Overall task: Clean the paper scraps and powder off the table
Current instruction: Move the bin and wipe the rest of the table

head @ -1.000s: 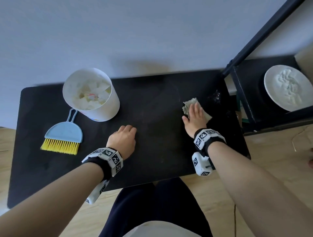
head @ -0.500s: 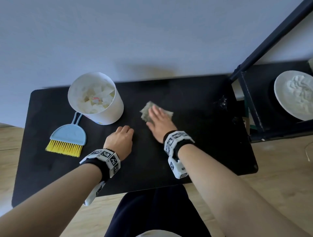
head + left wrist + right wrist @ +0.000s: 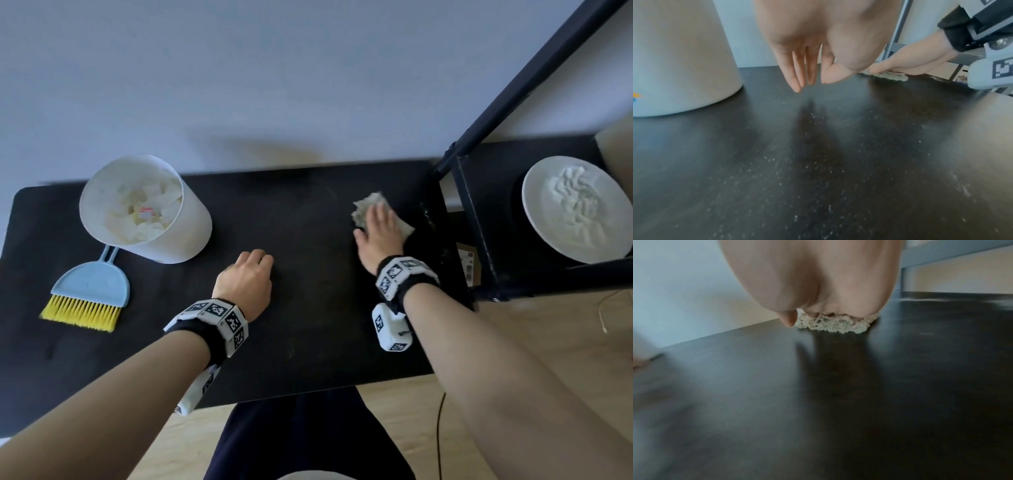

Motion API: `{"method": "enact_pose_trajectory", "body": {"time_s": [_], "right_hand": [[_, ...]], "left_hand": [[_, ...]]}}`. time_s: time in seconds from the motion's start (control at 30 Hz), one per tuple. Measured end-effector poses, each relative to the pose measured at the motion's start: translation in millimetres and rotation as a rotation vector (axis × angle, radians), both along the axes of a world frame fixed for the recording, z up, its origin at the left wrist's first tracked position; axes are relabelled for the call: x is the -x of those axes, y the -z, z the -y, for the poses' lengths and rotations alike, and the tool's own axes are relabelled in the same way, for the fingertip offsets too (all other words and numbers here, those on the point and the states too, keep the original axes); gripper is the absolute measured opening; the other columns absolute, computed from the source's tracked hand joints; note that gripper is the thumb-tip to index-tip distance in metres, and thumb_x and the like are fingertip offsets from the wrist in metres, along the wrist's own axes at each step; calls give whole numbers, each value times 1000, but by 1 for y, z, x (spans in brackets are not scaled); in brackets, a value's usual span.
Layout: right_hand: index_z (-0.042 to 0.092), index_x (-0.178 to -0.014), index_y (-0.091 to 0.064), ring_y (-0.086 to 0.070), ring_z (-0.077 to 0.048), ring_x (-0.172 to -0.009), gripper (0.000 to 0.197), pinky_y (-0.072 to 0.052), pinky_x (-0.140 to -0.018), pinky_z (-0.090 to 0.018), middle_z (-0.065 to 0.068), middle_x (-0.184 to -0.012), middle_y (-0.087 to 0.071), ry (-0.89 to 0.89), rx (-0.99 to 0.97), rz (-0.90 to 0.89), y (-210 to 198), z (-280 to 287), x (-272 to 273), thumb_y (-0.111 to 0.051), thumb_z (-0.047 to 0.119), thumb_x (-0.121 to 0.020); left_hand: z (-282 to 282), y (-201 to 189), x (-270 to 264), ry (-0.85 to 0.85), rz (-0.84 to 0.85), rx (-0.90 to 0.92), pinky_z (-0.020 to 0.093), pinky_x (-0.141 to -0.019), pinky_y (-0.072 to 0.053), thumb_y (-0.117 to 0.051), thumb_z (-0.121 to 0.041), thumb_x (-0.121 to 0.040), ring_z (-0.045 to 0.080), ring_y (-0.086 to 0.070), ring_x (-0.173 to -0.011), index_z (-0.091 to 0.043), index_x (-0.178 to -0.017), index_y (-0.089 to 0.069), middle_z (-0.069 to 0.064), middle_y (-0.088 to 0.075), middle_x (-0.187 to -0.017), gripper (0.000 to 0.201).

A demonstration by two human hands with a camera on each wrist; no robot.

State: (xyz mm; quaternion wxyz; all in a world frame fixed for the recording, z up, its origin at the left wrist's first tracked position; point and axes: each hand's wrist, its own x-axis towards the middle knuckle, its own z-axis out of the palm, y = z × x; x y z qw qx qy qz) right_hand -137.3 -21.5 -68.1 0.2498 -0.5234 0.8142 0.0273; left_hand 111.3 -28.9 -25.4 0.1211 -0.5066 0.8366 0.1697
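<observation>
My right hand (image 3: 380, 228) lies flat with straight fingers on a crumpled greyish rag (image 3: 367, 206), pressing it onto the black table (image 3: 308, 325) near its right end. The right wrist view shows the rag (image 3: 830, 325) squashed under the palm. My left hand (image 3: 251, 274) rests near the table's middle, fingers loosely bent and holding nothing; its fingertips (image 3: 797, 88) point down just above the surface. Fine white powder specks (image 3: 818, 164) dot the tabletop in front of it. A white bin (image 3: 191, 222) holding paper scraps (image 3: 140, 212) stands at the back left.
A light blue dustpan with a yellow brush (image 3: 90, 294) lies left of the bin. Right of the table stands a black rack (image 3: 479, 219) with a slanted post; a white plate of powder (image 3: 575, 212) sits on its shelf. A wall runs behind the table.
The right hand slid the rag left to the table's middle, then back to the right end. The left hand stayed in place.
</observation>
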Motion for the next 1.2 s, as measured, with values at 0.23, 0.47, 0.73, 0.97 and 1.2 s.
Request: {"method": "enact_pose_trajectory", "body": {"time_s": [0.23, 0.47, 0.73, 0.97, 1.2], "right_hand": [[16, -152, 1, 11, -20, -146, 59, 7, -117, -33, 0, -159, 12, -548, -23, 168, -2, 46, -109, -26, 33, -102], [7, -151, -9, -1, -25, -147, 61, 0, -119, -33, -11, -159, 0, -368, 103, 87, 7, 60, -1, -35, 29, -100], [11, -151, 2, 9, -26, -146, 67, 3, -118, -37, -7, -159, 11, 13, 8, 23, 3, 55, 66, -33, 38, -100], [16, -152, -3, 9, -20, -146, 62, 5, -117, -34, -1, -159, 9, -491, 21, 168, 3, 89, -30, -32, 36, -101], [12, -151, -1, 6, -19, -147, 61, 1, -118, -32, -4, -159, 8, -270, 84, 131, 5, 72, 56, -32, 31, -102]], "left_hand": [[2, -2, -3, -93, -44, 63, 40, -58, -52, -64, -4, -77, 34, -62, -94, -2, -100, -64, 11, -64, -104, 23], [11, 1, 38, -96, -12, 24, 40, -65, -50, -55, -9, -85, 30, -56, -105, -5, -109, -60, 9, -59, -114, 24], [27, 0, 80, -64, -39, 23, 37, -69, -47, -48, -12, -89, 27, -52, -111, -7, -115, -57, 5, -54, -123, 28], [44, 0, 57, -89, -4, 55, 39, -60, -49, -57, -5, -82, 34, -59, -100, -2, -103, -62, 12, -60, -112, 22], [56, 1, 95, 12, -22, 39, 41, -64, -50, -57, -5, -83, 35, -58, -101, -1, -106, -62, 13, -60, -113, 24]]}}
